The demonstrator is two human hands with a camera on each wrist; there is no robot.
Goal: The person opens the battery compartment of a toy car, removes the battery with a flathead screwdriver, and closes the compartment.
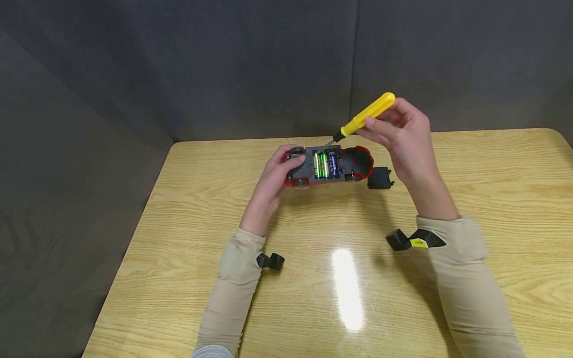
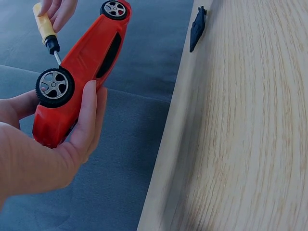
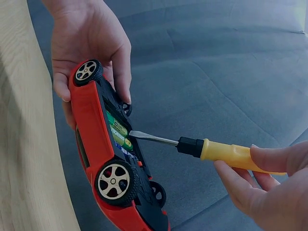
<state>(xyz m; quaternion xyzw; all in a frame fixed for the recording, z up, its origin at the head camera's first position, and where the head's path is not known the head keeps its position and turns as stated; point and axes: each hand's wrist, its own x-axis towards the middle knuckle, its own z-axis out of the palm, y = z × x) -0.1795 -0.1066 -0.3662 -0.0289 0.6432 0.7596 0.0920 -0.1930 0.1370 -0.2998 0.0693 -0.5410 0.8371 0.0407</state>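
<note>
My left hand (image 1: 274,176) grips one end of a red toy car (image 2: 82,62), held upside down with its dark underside facing up in the head view. Its battery compartment is uncovered, showing two green batteries (image 1: 321,165) and a dark blue battery (image 1: 333,165) side by side. My right hand (image 1: 409,139) holds a flat-blade screwdriver (image 3: 226,153) by its yellow handle. The blade slants down to the compartment's edge, its tip right by the end of a green battery in the right wrist view.
A black battery cover (image 1: 379,178) lies on the wooden table (image 1: 201,199), just right of the car. Dark fabric (image 1: 250,69) hangs behind the table's far edge and along its left side.
</note>
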